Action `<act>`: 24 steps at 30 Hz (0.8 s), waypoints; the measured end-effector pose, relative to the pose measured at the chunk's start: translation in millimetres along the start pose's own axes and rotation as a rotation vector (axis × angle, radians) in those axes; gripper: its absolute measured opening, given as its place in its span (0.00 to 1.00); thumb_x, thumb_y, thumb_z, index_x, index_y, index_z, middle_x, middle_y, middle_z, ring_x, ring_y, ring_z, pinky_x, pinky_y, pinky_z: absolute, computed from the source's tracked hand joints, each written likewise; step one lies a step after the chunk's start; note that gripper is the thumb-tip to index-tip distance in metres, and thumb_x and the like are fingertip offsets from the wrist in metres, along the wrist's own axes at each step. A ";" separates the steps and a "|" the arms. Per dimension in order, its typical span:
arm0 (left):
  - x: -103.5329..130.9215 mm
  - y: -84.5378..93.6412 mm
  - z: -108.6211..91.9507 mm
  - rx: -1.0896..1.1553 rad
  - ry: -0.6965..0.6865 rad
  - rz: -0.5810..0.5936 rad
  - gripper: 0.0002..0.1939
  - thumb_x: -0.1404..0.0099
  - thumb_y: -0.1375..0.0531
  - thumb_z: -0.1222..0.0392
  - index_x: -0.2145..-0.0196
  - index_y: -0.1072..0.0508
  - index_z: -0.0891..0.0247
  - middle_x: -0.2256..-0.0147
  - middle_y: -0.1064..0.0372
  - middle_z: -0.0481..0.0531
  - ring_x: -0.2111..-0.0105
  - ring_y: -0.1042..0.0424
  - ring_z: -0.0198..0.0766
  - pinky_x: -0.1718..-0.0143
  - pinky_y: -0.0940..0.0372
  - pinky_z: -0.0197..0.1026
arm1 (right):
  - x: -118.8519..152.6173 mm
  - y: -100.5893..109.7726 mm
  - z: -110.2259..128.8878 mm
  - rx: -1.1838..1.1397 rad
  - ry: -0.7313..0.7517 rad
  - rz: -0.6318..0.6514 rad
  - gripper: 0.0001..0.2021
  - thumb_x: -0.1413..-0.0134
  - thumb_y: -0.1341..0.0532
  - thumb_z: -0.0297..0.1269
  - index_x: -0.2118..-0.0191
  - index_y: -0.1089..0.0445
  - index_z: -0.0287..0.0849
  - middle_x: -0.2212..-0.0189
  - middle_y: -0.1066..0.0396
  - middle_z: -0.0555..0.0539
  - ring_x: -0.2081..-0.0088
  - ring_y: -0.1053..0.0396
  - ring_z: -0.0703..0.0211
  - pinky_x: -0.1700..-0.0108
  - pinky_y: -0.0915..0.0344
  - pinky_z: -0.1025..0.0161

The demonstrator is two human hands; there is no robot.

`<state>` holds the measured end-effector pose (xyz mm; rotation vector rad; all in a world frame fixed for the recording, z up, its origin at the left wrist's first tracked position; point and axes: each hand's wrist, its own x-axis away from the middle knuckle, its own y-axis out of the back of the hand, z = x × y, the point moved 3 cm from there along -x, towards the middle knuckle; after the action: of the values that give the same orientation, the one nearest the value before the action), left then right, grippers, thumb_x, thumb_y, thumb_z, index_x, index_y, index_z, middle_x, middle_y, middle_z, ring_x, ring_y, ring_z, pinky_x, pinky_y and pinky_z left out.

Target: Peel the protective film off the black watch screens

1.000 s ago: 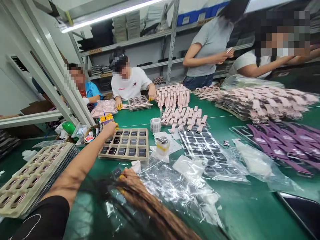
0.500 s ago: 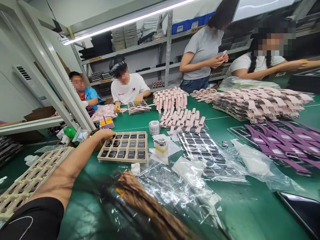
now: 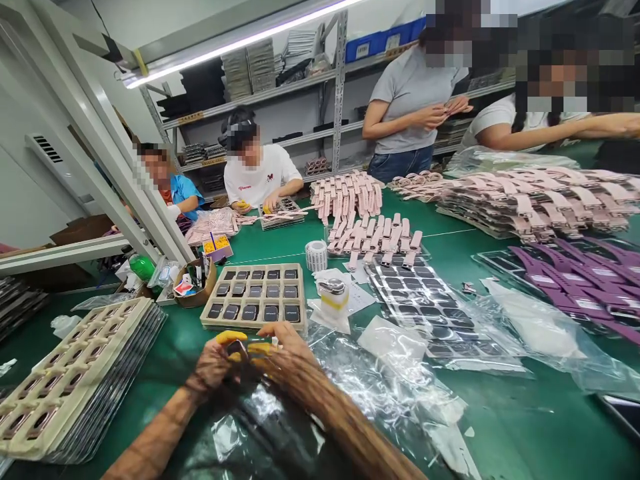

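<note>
My left hand (image 3: 214,363), with yellow finger covers, holds a small dark watch case (image 3: 237,349) in front of my body. Close on its right, the yellow-covered fingers of my right hand (image 3: 283,353) are bent toward the same case; hair strands partly hide them. Just beyond both hands lies a beige tray (image 3: 204,319) with black square watch pieces in its compartments. Clear plastic film (image 3: 370,380) is spread to the right of my right hand. A small white and yellow box (image 3: 334,297) with a shiny round top stands right of the tray.
Stacked beige trays (image 3: 95,373) are at the left. Pink straps (image 3: 345,193) and purple straps (image 3: 580,273) lie across the table. A label roll (image 3: 316,255), a cardboard container (image 3: 203,290) and a metal frame (image 3: 90,120) are nearby. Several people work behind the table.
My left hand has come back from the tray's far left corner to the front, beside my right hand. The watch case now shows between them. The view has shifted slightly.
</note>
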<state>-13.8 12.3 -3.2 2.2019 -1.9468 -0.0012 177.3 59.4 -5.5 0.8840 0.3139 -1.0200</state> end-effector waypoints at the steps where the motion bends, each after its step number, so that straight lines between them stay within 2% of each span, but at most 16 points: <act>1: 3.8 -4.8 2.8 0.097 0.054 0.050 0.32 0.61 0.20 0.39 0.61 0.22 0.54 0.73 0.26 0.47 0.81 0.30 0.36 0.82 0.36 0.38 | 1.2 -1.2 -3.8 0.014 0.018 0.011 0.09 0.38 0.37 0.36 0.55 0.22 0.53 0.51 0.24 0.43 0.51 0.27 0.45 0.51 0.24 0.47; 3: 5.8 -13.3 3.5 0.208 0.108 0.137 0.31 0.62 0.19 0.43 0.63 0.22 0.56 0.75 0.29 0.45 0.83 0.33 0.31 0.84 0.40 0.33 | 4.4 -3.2 -8.7 0.032 0.040 0.025 0.08 0.40 0.36 0.32 0.58 0.22 0.52 0.53 0.24 0.44 0.52 0.27 0.48 0.51 0.25 0.49; 6: 4.1 -18.4 4.9 0.270 0.142 0.186 0.30 0.61 0.18 0.44 0.66 0.24 0.60 0.78 0.32 0.43 0.84 0.38 0.27 0.85 0.43 0.30 | 9.0 -6.9 -9.1 -0.020 0.077 0.052 0.14 0.39 0.37 0.31 0.50 0.24 0.50 0.52 0.24 0.42 0.51 0.27 0.48 0.50 0.25 0.48; 8: 4.1 -17.9 10.6 0.291 0.189 0.203 0.33 0.63 0.18 0.46 0.63 0.23 0.62 0.75 0.30 0.45 0.83 0.36 0.27 0.85 0.43 0.30 | 10.2 -8.7 -6.8 -0.071 0.091 0.074 0.15 0.38 0.37 0.33 0.46 0.25 0.50 0.48 0.26 0.40 0.48 0.28 0.47 0.49 0.26 0.47; 11: 5.2 -17.7 18.8 0.344 0.234 0.282 0.38 0.64 0.17 0.45 0.59 0.22 0.66 0.74 0.28 0.46 0.83 0.35 0.29 0.84 0.42 0.32 | 8.1 -3.6 -2.6 -0.186 0.044 0.074 0.05 0.37 0.34 0.37 0.56 0.24 0.51 0.49 0.26 0.43 0.50 0.29 0.49 0.52 0.28 0.50; 12: 4.8 -17.4 20.3 0.381 0.231 0.291 0.39 0.63 0.17 0.43 0.58 0.22 0.67 0.75 0.29 0.46 0.83 0.36 0.28 0.84 0.43 0.32 | 7.0 1.9 -1.9 -0.270 -0.014 0.038 0.03 0.37 0.34 0.40 0.60 0.24 0.51 0.52 0.26 0.45 0.53 0.29 0.51 0.54 0.28 0.52; 14: 1.3 -15.2 21.8 0.463 0.197 0.237 0.39 0.60 0.19 0.40 0.57 0.22 0.67 0.75 0.31 0.45 0.82 0.36 0.27 0.82 0.43 0.31 | 6.1 14.9 -2.1 -0.527 -0.207 -0.033 0.08 0.37 0.34 0.46 0.63 0.28 0.49 0.62 0.27 0.49 0.64 0.30 0.58 0.61 0.30 0.57; 15: -1.4 -13.5 22.2 0.482 0.169 0.186 0.39 0.58 0.19 0.39 0.55 0.22 0.67 0.74 0.31 0.44 0.81 0.36 0.26 0.81 0.43 0.31 | 6.7 19.6 -2.0 -0.659 -0.323 -0.013 0.11 0.37 0.35 0.49 0.64 0.29 0.48 0.66 0.29 0.51 0.70 0.33 0.61 0.66 0.33 0.60; 17: -7.1 -9.8 22.9 0.466 0.103 0.069 0.38 0.54 0.20 0.40 0.53 0.25 0.65 0.73 0.29 0.45 0.80 0.33 0.27 0.79 0.40 0.31 | 10.0 22.8 1.3 -0.765 -0.524 0.198 0.15 0.40 0.33 0.53 0.64 0.31 0.47 0.71 0.31 0.53 0.76 0.39 0.64 0.73 0.40 0.63; 19: -11.3 -7.6 23.7 0.421 0.056 -0.026 0.36 0.52 0.20 0.41 0.54 0.27 0.64 0.72 0.28 0.45 0.79 0.31 0.29 0.78 0.36 0.32 | 15.2 21.2 4.2 -0.530 -0.632 0.462 0.15 0.46 0.29 0.51 0.66 0.31 0.47 0.74 0.30 0.54 0.76 0.39 0.63 0.73 0.43 0.64; 20: -12.4 -7.7 24.2 0.406 0.049 -0.045 0.35 0.51 0.21 0.41 0.55 0.28 0.63 0.72 0.27 0.45 0.78 0.29 0.30 0.77 0.35 0.33 | 17.0 20.1 4.1 -0.329 -0.645 0.535 0.14 0.48 0.28 0.48 0.68 0.31 0.46 0.75 0.30 0.53 0.75 0.38 0.62 0.72 0.44 0.63; 21: -12.9 -8.3 24.6 0.400 0.050 -0.048 0.33 0.49 0.22 0.41 0.56 0.29 0.63 0.71 0.27 0.46 0.78 0.29 0.31 0.76 0.33 0.34 | 17.4 19.2 3.0 -0.126 -0.637 0.550 0.14 0.48 0.29 0.45 0.70 0.33 0.46 0.76 0.31 0.53 0.74 0.38 0.61 0.71 0.46 0.63; 22: -12.7 -9.2 24.9 0.401 0.056 -0.043 0.32 0.49 0.22 0.41 0.56 0.29 0.63 0.70 0.26 0.46 0.77 0.28 0.31 0.74 0.32 0.35 | 16.7 18.4 1.2 0.055 -0.622 0.513 0.15 0.47 0.30 0.44 0.72 0.35 0.46 0.77 0.32 0.53 0.74 0.38 0.60 0.70 0.47 0.63; 24: -11.0 -11.3 25.0 0.403 0.080 -0.017 0.32 0.51 0.20 0.47 0.56 0.28 0.64 0.67 0.25 0.47 0.73 0.25 0.32 0.69 0.29 0.36 | 14.1 17.2 -4.6 0.331 -0.602 0.346 0.17 0.42 0.34 0.45 0.74 0.39 0.46 0.76 0.32 0.52 0.74 0.39 0.60 0.70 0.50 0.62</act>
<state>-7.5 20.6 -30.9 2.4105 -2.0257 0.5117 199.9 58.2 -8.5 0.8428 -0.5131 -0.9745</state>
